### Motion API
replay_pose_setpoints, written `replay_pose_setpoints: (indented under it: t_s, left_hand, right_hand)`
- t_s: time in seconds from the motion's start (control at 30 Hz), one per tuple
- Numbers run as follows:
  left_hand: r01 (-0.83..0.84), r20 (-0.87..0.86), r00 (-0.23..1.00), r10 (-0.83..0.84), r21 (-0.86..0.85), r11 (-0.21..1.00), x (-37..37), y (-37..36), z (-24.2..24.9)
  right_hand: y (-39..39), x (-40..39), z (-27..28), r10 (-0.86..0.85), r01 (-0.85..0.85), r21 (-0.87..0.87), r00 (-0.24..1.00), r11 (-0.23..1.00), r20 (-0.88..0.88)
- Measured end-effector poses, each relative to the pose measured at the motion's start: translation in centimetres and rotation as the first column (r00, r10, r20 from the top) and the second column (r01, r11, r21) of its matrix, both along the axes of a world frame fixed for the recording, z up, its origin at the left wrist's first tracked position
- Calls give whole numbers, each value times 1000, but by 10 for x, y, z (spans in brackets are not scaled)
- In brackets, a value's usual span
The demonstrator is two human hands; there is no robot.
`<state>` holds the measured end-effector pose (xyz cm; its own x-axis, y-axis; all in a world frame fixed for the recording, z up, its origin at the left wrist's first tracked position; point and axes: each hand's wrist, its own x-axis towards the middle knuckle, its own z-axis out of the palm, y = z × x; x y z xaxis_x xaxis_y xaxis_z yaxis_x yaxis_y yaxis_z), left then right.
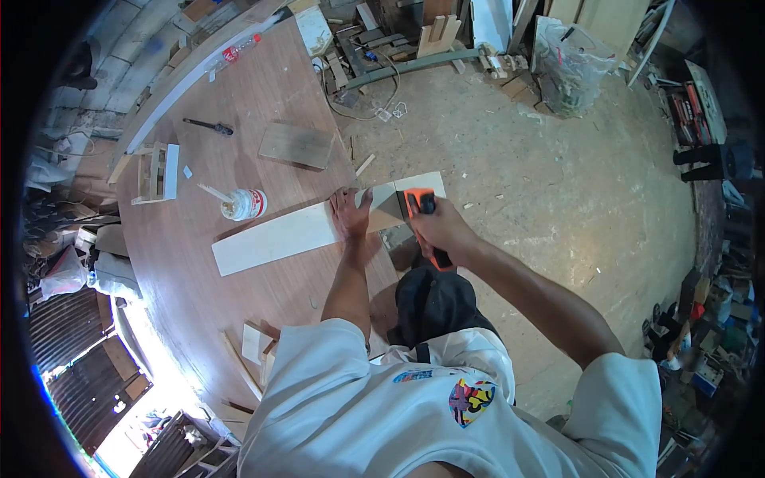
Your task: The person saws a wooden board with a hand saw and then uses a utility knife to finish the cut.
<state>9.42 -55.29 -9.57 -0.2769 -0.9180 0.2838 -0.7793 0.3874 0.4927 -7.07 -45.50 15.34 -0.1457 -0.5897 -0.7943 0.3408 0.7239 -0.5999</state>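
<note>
A long pale wooden board [279, 239] lies across the table, its right end jutting out past the table's edge. My left hand [351, 213] rests on top of it close to that edge, fingers lying flat and apart, pressing on the wood. In my right hand [443, 233] is the orange and black handle of a handsaw [419, 199], with the fingers wrapped round it. The saw stands at the overhanging part of the board, beside a line across the wood. Most of its blade is hidden or seen edge-on.
On the brown table [263, 88] are a flat wooden block [296, 144], a white tub [244, 205] with a stick in it, a dark tool [209, 126], a small wooden frame [155, 173] and a plastic bottle [241, 48]. Wood scraps and a clear bag [575, 68] stand on the floor.
</note>
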Motion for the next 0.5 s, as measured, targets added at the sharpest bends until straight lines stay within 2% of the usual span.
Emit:
replay_pose_setpoints:
  t_s: [0.1,0.17,0.2,0.3,0.33,0.37,0.43,0.5]
  left_hand:
    - [-3,1,1000,3,4,1000,0,4,1]
    - [-1,28,1000,1,12,1000,-2,-3,3]
    - [-5,24,1000,5,0,1000,-7,-11,4]
    - [3,4,1000,-3,25,1000,-3,-5,1]
    - [-5,23,1000,4,39,999,-1,-2,1]
    - [-8,38,999,6,46,999,-3,-3,2]
    - [-11,33,999,9,46,999,-5,-2,2]
    - [-19,32,999,17,42,999,-4,-4,1]
  right_hand:
    - [-17,2,-33,-43,47,-51,996,998,79]
    - [-26,7,-85,6,-7,-6,994,1000,-107]
    - [-34,11,-110,-50,47,-40,995,998,-89]
    - [-68,11,-126,-22,20,-22,996,1000,-92]
    - [-79,8,-129,28,-21,65,994,998,-108]
    - [-83,2,-131,23,-16,66,994,998,-106]
    - [-85,-9,-134,-25,17,97,996,995,83]
    - [-79,-8,-134,-50,42,97,995,994,82]
